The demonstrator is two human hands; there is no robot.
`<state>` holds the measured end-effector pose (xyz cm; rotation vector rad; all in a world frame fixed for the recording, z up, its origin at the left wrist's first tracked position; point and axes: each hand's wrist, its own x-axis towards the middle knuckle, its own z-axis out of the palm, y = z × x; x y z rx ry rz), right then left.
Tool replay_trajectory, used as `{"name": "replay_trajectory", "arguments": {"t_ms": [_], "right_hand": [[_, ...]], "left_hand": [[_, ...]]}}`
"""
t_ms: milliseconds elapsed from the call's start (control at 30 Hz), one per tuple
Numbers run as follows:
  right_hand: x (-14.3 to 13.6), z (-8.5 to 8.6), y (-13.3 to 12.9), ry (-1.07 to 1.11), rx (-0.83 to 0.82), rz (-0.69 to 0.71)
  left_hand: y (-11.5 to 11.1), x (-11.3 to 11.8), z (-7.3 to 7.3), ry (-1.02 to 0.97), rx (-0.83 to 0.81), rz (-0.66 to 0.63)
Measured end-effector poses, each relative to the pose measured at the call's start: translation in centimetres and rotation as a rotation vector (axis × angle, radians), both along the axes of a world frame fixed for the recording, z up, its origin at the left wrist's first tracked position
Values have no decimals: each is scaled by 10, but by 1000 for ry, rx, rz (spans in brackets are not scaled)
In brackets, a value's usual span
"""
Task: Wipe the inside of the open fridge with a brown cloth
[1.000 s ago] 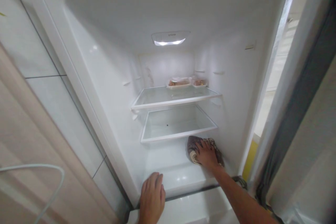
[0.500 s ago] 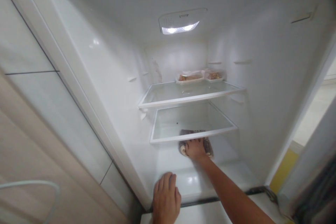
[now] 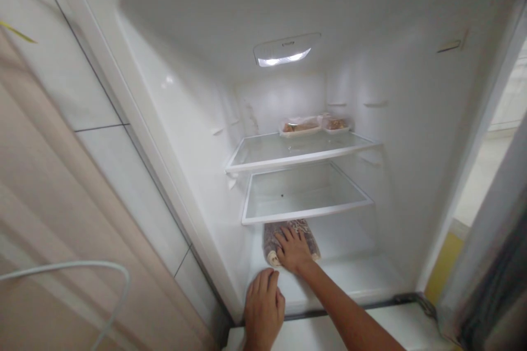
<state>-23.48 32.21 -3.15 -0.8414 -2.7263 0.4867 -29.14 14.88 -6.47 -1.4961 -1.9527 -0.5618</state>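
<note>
A folded brown patterned cloth (image 3: 272, 235) with a cream underside showing at its rolled edges lies on the fridge floor (image 3: 346, 260), below the lower shelf. My right hand (image 3: 294, 249) rests flat on top of it, fingers spread and not wrapped round it. The cloth's back end lies beneath the shelf front. My left hand (image 3: 264, 301) is laid on the front left edge of the fridge, its fingers stretched out, with nothing in it.
Two glass shelves, an upper shelf (image 3: 288, 148) and a lower shelf (image 3: 304, 192), stick out above my right hand. Wrapped food trays (image 3: 302, 126) sit on the upper one. A lamp (image 3: 284, 55) glows in the ceiling. On the right stands the open door (image 3: 489, 219).
My right hand and the cloth have come left and nearer to the front, out from under the lower shelf. My left hand stays at the edge. The view has shifted slightly.
</note>
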Motion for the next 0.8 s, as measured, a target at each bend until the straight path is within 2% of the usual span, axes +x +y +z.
{"name": "replay_trajectory", "arguments": {"t_ms": [233,533,633,800], "right_hand": [[58,1,2,-49,-19,-137],[150,-7,29,-87,6,-257],[165,-9,26,-77,33,-317],[165,-3,5,-19,97,-375]], "left_hand": [[-1,-1,-1,-10,5,12],[2,-8,-6,66,33,11],[3,-10,-7,79,43,2],[4,-10,-7,62,44,15]]}}
